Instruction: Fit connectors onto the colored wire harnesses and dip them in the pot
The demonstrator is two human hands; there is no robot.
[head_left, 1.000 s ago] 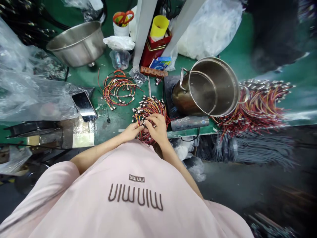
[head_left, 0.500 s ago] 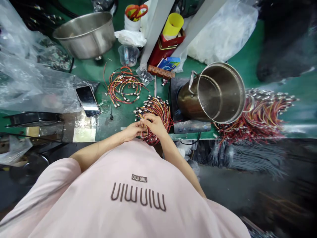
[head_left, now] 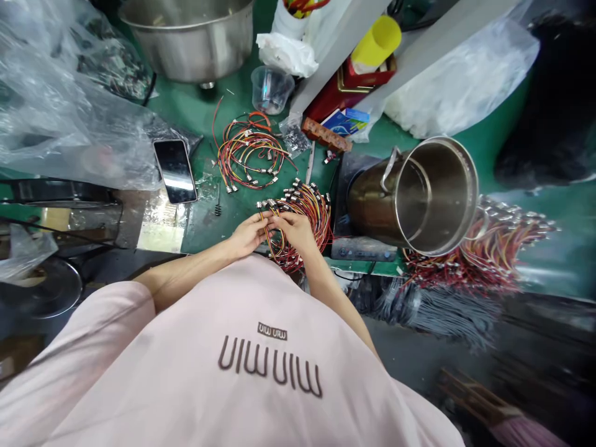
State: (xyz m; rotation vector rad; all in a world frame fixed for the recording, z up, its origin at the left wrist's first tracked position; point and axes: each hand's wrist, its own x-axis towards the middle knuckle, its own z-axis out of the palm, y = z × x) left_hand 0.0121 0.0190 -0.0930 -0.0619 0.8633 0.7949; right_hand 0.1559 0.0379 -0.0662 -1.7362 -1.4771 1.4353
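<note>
Both of my hands work at a ring-shaped bundle of red, yellow and black wire harnesses (head_left: 305, 217) with small metal-and-white connectors, lying at the green bench's front edge. My left hand (head_left: 249, 236) pinches several wires at the bundle's near left side. Close beside it, my right hand (head_left: 297, 231) grips wires too, its fingers curled over them. The hands hide the bundle's middle. Beyond them lies a looser tangle of finished harnesses (head_left: 249, 155).
A steel pot (head_left: 431, 195) stands on a hot plate (head_left: 358, 214) to the right, with a heap of harnesses (head_left: 479, 254) beyond it. A phone (head_left: 176, 171), clear plastic sheeting (head_left: 60, 105), a steel bowl (head_left: 186, 43) and a plastic cup (head_left: 271, 90) surround the work area.
The whole view has tilted and the bench has shifted upward and right. My hands have drawn closer, and both stay on the wires of the bundle.
</note>
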